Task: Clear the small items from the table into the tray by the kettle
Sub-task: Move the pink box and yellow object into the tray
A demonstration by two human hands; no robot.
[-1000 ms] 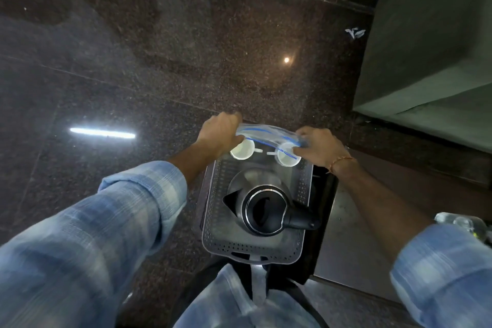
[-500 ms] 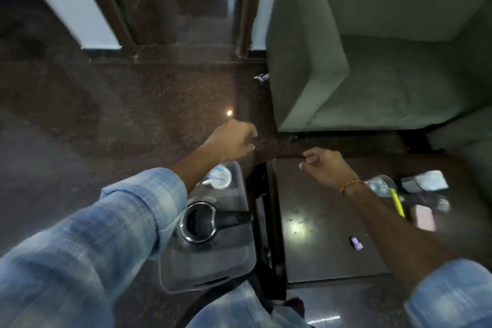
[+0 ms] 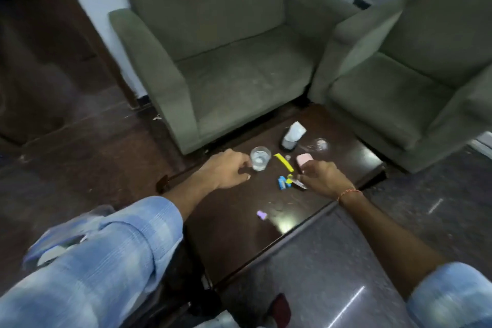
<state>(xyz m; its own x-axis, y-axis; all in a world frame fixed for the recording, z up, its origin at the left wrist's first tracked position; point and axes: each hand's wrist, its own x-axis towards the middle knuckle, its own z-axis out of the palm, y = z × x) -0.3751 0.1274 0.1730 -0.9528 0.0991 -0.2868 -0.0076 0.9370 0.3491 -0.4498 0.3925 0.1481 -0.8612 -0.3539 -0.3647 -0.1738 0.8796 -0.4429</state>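
Both hands were out over the dark tabletop (image 3: 234,224) in the middle of the frame, where the small items lay scattered. The left hand (image 3: 226,172) hung with fingers loosely curled and nothing in its grip, knuckles just beside a clear glass (image 3: 260,158) standing upright. The right hand (image 3: 323,177) sat lower right of it, fingertips down among the clutter, touching or pinching a thin dark piece (image 3: 299,184); blur kept me from telling whether it truly had hold. Close by lay a pink case (image 3: 303,160), a yellow stick (image 3: 284,162), blue-and-yellow bits (image 3: 283,182) and, nearer the frame's centre, a lone purple piece (image 3: 261,215). The tray and kettle were out of view, so everything here was, by my reckoning, yet to be carried. Two green armchairs, one (image 3: 226,61) at upper centre, stood behind.
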